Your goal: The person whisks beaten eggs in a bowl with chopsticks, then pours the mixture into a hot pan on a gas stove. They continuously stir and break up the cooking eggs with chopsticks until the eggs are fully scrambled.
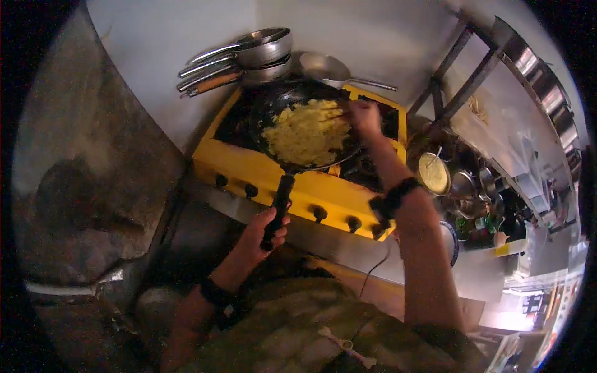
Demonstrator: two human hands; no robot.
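Observation:
My left hand [270, 228] grips the black handle [281, 205] of a dark frying pan [284, 95]. The pan rests on a yellow-framed gas stove [233, 161], its handle pointing towards me. Crumbly yellow food [305, 133], which looks like scrambled egg, covers most of the pan's base. Over the pan's right side, my blurred right hand [366, 116] holds a thin brown utensil [332, 113] whose tip reaches into the food. Whether it is a fork or chopsticks is too blurred to tell.
Stacked steel pans [266, 49] stand behind the stove, their handles jutting left. A shallow steel pan [324, 67] sits behind to the right. Black knobs [320, 213] line the stove's front. To the right are a bowl of yellow contents [433, 174], metal bowls [463, 182] and a shelf frame [459, 91].

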